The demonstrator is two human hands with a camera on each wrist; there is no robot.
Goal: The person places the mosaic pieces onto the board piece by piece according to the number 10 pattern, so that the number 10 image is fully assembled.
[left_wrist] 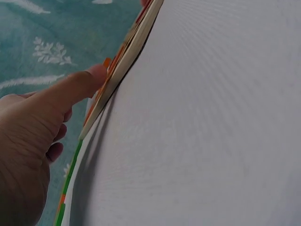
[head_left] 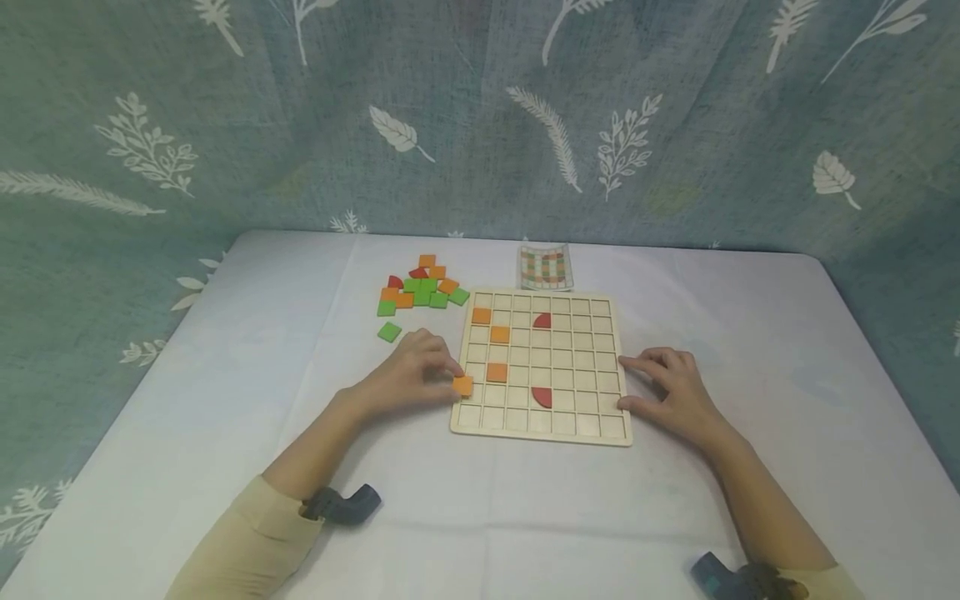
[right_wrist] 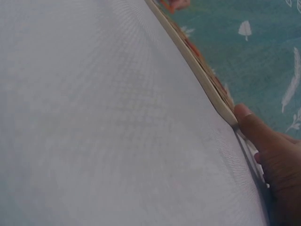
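Board (head_left: 540, 358) — L hand (head_left: 408, 375) pinches orange sq. (head_left: 462, 386) at L edge, R hand (head_left: 672, 396), spread, touches R edge.

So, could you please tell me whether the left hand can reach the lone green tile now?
Probably yes: only bare cloth separates the left hand from the green tile, which lies apart from the pile. The hand pinches an orange tile, though, and would likely need to set that down first.
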